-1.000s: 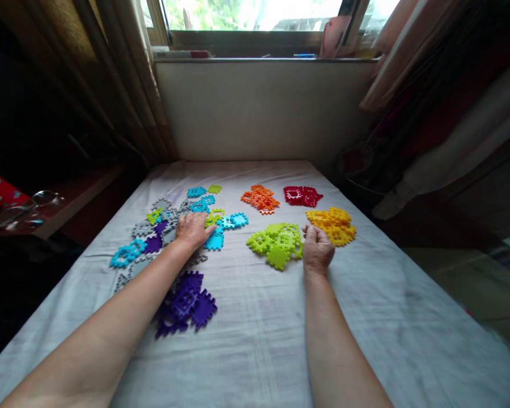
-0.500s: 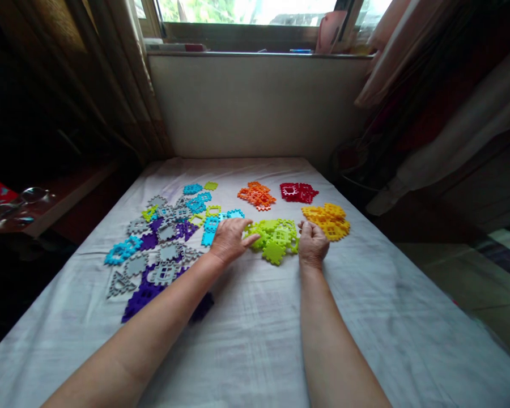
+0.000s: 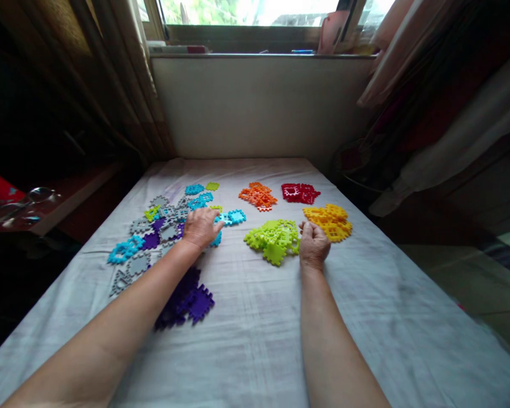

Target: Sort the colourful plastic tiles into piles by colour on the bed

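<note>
My left hand (image 3: 202,228) is over the mixed heap on the left, its thumb apart from its fingers. Under and around it lie flat toothed plastic tiles: grey tiles (image 3: 139,263), light blue tiles (image 3: 237,216) and purple tiles (image 3: 200,303). A yellow-green tile (image 3: 215,209) peeks out by its fingertips. My right hand (image 3: 314,245) rests on the sheet with curled fingers, and no tile shows in it. It lies between the pile of yellow-green tiles (image 3: 274,241) and the pile of yellow tiles (image 3: 329,221).
Orange tiles (image 3: 257,195) and dark red tiles (image 3: 300,192) form piles farther back on the pale bedsheet (image 3: 255,340). Eyeglasses (image 3: 40,195) lie on a side surface at left. A low wall (image 3: 259,107) and window stand behind the bed.
My left hand has moved left, from beside the yellow-green pile to over the mixed heap. My right hand has stayed in place, still closed.
</note>
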{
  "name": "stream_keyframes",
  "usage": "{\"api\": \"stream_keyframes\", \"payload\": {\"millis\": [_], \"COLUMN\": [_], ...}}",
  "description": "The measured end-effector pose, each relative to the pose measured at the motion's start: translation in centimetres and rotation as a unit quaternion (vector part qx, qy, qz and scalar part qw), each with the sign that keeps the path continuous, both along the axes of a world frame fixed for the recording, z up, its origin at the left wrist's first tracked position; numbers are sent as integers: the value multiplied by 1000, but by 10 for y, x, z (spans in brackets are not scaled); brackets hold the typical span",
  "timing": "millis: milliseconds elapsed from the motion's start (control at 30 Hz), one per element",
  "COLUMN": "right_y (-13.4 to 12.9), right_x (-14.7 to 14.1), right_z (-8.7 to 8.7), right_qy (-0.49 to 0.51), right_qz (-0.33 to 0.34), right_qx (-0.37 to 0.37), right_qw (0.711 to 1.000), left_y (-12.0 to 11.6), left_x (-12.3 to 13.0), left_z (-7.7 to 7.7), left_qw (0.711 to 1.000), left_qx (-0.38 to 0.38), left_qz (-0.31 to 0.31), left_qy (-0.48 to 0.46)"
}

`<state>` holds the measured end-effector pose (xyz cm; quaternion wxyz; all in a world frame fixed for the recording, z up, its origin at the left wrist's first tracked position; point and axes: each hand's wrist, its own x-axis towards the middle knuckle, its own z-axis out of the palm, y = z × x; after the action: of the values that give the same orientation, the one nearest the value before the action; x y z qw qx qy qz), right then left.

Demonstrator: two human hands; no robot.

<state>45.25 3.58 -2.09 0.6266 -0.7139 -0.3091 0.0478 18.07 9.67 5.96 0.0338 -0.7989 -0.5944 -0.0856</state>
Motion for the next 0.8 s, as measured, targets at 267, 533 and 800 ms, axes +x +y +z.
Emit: {"api": "stream_keyframes", "payload": {"millis": [267, 533, 800], "right_y": [1, 2, 2], "right_x": [1, 1, 1], "right_z": [-1, -3, 0], "right_qy": [4, -1, 0], "right_qz": [-1, -1, -9], "right_qx": [4, 1, -8], "right_qw": [1000, 1000, 1000], "left_y": [18, 27, -2], "left_x": [-41, -47, 21], "left_z": [0, -2, -2], "left_qw": [995, 994, 969], "left_qx": [-48, -10, -22], "left_qz": [56, 82, -161], "left_qy": [73, -66, -187]}}
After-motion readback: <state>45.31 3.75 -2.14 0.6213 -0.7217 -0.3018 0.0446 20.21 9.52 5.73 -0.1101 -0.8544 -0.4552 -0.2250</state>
